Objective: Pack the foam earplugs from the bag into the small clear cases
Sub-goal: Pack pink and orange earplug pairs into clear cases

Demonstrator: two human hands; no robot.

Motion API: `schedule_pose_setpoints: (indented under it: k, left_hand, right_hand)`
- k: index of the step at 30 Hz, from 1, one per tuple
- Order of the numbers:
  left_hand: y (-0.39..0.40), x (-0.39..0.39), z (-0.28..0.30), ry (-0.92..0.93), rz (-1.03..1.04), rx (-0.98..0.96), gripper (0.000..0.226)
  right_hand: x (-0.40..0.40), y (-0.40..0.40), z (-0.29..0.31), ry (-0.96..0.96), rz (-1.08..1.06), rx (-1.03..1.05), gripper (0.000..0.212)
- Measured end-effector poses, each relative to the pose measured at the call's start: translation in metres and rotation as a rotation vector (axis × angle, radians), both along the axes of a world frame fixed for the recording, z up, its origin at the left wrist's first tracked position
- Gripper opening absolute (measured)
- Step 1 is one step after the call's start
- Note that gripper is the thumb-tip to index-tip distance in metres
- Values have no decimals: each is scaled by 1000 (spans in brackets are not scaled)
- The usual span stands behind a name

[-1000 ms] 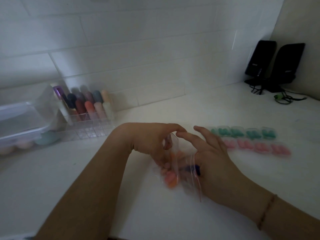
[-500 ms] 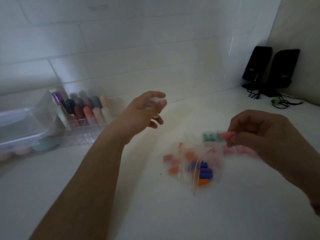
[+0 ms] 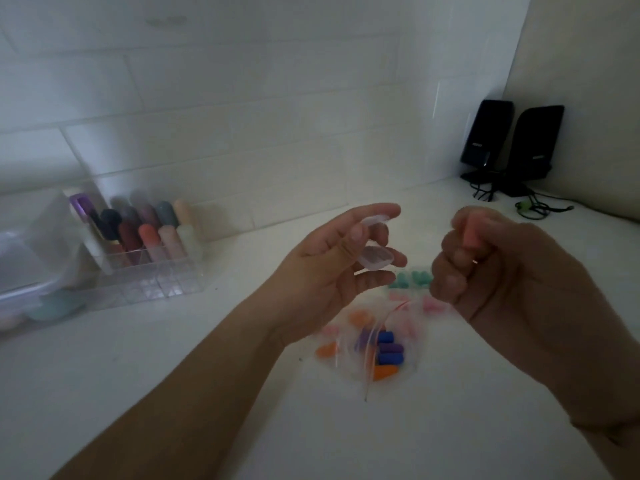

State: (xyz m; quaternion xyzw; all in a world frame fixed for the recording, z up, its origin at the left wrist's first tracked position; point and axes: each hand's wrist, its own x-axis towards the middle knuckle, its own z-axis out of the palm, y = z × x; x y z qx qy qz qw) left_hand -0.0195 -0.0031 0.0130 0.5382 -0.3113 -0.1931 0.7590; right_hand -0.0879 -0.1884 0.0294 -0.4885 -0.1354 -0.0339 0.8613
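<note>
My left hand [image 3: 332, 268] holds a small clear case [image 3: 375, 258] with its lid hinged open, raised above the counter. To its right, my right hand [image 3: 491, 268] pinches a pink foam earplug [image 3: 469, 233] at about the same height. Below both hands a clear zip bag [image 3: 367, 344] lies flat, with orange, blue, purple and pink earplugs inside. Filled cases with green earplugs [image 3: 412, 280] and pink earplugs [image 3: 433, 303] sit just behind the bag, partly hidden by my right hand.
A clear organizer [image 3: 138, 247] with several coloured tubes stands at the back left, beside a clear lidded box [image 3: 27, 251]. Two black speakers [image 3: 512, 147] with cables stand in the far right corner. A white tiled wall [image 3: 242, 116] runs behind the white counter [image 3: 242, 393].
My left hand let go of the bag, picked up a clear case and opened it. My right hand drew a pink earplug from the bag and lifted it beside the case.
</note>
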Motion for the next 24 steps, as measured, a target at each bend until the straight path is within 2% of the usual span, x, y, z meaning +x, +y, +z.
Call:
schedule_pose_setpoints:
  k: [4,6,8,11,15,20,24]
  left_hand:
    - [-1,-1,-4,-50,34,62,41]
    - [-3,-3,-5,-21,-4,21,44]
    - [-5,-6,-4,31,-46,-35,41]
    - [-7,-7,-5,101,-42,-45,38]
    - [-7,-7,-6,122,-11,54,38]
    - [-3,-7,-4,98,-99,77,40]
    - [-3,-5,-5,113,-112,50,42]
  right_hand:
    - [-6,13,-5,-155,-373,-613,25]
    - [-8,20,-12,-330,-520,-847,16]
    - [-7,23,-18,-401,-628,-1006,17]
    - [-7,25,-20,-363,-684,-1027,15]
    - [-6,24,-23,-342,-769,-1069,20]
    - [-5,28,-26,-419,-811,-1181,22]
    - [-4,27,-29,-482,-765,-1205,21]
